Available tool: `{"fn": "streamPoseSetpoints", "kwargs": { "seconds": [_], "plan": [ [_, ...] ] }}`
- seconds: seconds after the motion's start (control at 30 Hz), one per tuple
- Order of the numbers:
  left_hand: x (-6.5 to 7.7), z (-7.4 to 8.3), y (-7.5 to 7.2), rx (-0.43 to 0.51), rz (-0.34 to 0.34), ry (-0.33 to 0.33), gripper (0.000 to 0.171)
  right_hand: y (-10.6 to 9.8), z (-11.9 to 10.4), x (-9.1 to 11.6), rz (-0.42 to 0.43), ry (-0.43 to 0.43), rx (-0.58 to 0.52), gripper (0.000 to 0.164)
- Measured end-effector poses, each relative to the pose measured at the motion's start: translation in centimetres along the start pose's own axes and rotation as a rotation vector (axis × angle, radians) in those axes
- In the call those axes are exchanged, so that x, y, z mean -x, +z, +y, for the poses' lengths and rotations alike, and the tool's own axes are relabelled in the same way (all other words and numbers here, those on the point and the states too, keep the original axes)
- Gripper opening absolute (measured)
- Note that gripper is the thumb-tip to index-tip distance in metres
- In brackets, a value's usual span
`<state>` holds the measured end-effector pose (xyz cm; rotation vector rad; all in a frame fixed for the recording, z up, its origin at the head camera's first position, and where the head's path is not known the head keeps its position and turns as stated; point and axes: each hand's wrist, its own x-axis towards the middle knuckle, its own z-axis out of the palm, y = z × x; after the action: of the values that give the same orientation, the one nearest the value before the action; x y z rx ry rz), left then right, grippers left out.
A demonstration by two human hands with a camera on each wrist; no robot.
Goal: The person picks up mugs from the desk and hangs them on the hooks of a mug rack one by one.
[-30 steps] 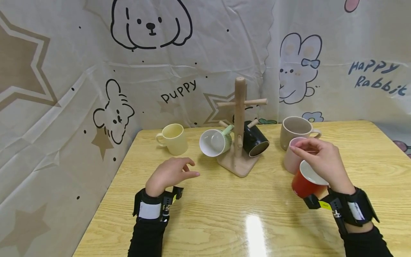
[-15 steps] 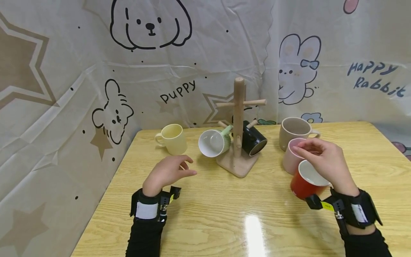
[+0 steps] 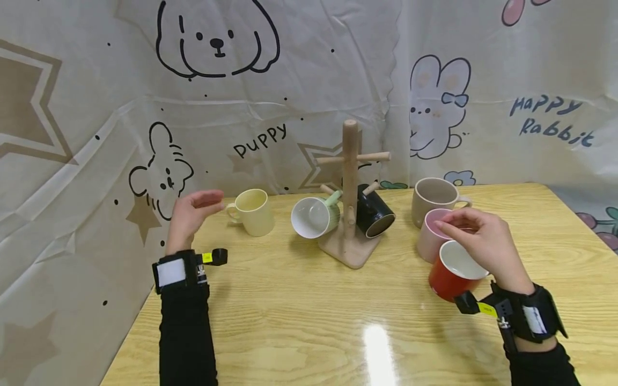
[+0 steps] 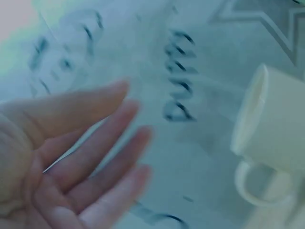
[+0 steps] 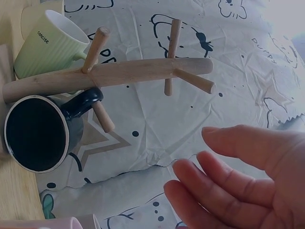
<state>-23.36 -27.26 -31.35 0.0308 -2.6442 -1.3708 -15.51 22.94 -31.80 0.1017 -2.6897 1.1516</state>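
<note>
My left hand (image 3: 192,217) hovers just left of the yellow mug (image 3: 256,213), near its handle. In the left wrist view its fingers (image 4: 107,157) are loosely spread and apart from the mug. Above the pink mug (image 3: 431,241) and the red mug (image 3: 451,276) is my right hand (image 3: 485,241), its fingers relaxed; the right wrist view shows nothing between thumb and fingertips. A wooden mug tree (image 3: 350,177) stands at the middle back. On its lower pegs hang a light green mug (image 3: 316,217) and a black mug (image 3: 374,212), both tilted.
A grey-brown mug (image 3: 429,201) stands behind the pink one at the right. The upper pegs (image 3: 374,156) of the mug tree hold nothing. A printed curtain (image 3: 289,64) runs behind and along the left of the wooden table (image 3: 299,321).
My left hand has moved left and away from me, up beside the yellow mug's handle. The right hand stays nearly where it was. The head view has shifted slightly.
</note>
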Motion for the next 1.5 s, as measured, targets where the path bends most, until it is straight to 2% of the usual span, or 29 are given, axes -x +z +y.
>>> {"fn": "streamPoseSetpoints", "kwargs": {
  "seconds": [0.1,0.23,0.33,0.4,0.47,0.53,0.7,0.87,0.97,1.07,1.23,1.27,1.37,1.5],
  "plan": [
    [-2.6,-2.2,-0.3,0.047,0.018,-0.066,0.047,0.1,-0.1,0.0,-0.006,-0.009,0.004,0.036],
    [-5.0,-5.5,0.1,0.006,-0.077,-0.154,0.059,0.3,-0.3,-0.1,-0.018,-0.018,0.006,0.037],
    [-5.8,-7.6,0.8,-0.032,-0.107,-0.213,0.062,0.4,-0.4,-0.2,-0.03,-0.022,0.003,0.037],
    [-6.0,-8.5,1.5,-0.054,-0.078,-0.249,0.06,0.6,-0.5,-0.2,-0.038,-0.026,0.003,0.037],
    [-5.9,-9.0,2.0,-0.065,-0.058,-0.252,0.057,0.7,-0.6,-0.3,-0.041,-0.032,0.0,0.036],
    [-5.6,-9.1,2.5,-0.087,-0.018,-0.266,0.05,0.8,-0.6,-0.4,-0.051,-0.035,-0.001,0.035],
    [-5.3,-9.0,3.1,-0.131,0.017,-0.235,0.037,1.1,-0.5,-0.4,-0.069,-0.045,0.002,0.034],
    [-5.7,-9.6,3.0,-0.179,0.031,-0.195,0.031,1.2,-0.4,-0.4,-0.068,-0.064,-0.002,0.032],
    [-5.8,-9.9,2.7,-0.179,-0.006,-0.157,0.032,1.2,-0.4,-0.4,-0.074,-0.061,-0.001,0.032],
    [-5.7,-10.1,2.2,-0.135,-0.043,-0.118,0.035,1.2,-0.4,-0.4,-0.084,-0.055,-0.004,0.033],
    [-5.7,-9.8,1.6,0.006,-0.126,-0.047,0.045,1.2,-0.4,-0.4,-0.086,-0.048,-0.002,0.033],
    [-5.7,-9.6,1.6,0.032,-0.129,-0.051,0.047,1.2,-0.4,-0.4,-0.083,-0.049,0.001,0.031],
    [-5.5,-9.6,1.7,0.091,-0.105,-0.082,0.051,1.2,-0.4,-0.4,-0.078,-0.051,0.014,0.028],
    [-4.5,-9.5,1.8,0.158,0.013,-0.144,0.049,1.4,-0.3,-0.4,-0.087,-0.052,0.017,0.027]
  ]
}}
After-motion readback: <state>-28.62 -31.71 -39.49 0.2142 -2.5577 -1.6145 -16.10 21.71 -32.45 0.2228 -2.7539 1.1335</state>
